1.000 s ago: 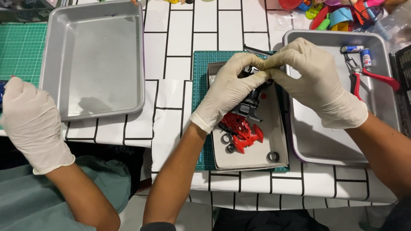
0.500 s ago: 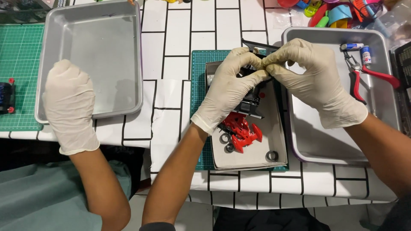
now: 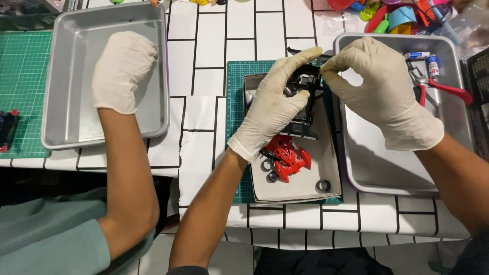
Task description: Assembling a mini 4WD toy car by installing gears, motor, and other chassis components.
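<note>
From the head camera, the left hand (image 3: pixel 275 104) in its white glove is clamped around a black toy car frame (image 3: pixel 304 109), holding it just above a shallow cardboard box (image 3: pixel 331 168), while the right hand (image 3: pixel 379 89) has its thumb and forefinger pinched together on a small part at the frame's top edge. Compared with a second ago, these two hands have barely shifted, which suggests fine work at that one spot is ongoing; what has moved is a co-worker's gloved hand (image 3: pixel 122 69), which has come from the table edge up over the rim of the empty left metal tray (image 3: pixel 61 137) and now rests there, loosely curled (whether it holds anything I cannot tell). In the box lie a red car body shell (image 3: pixel 288 158) and a few loose black tyres (image 3: pixel 323 185). The box sits on a green cutting mat (image 3: pixel 235 81) over a white tablecloth (image 3: pixel 204 91) with black brick lines; a second metal tray (image 3: pixel 377 173) to the right holds red-handled pliers (image 3: pixel 448 89), and colourful clutter crowds the far edge
</note>
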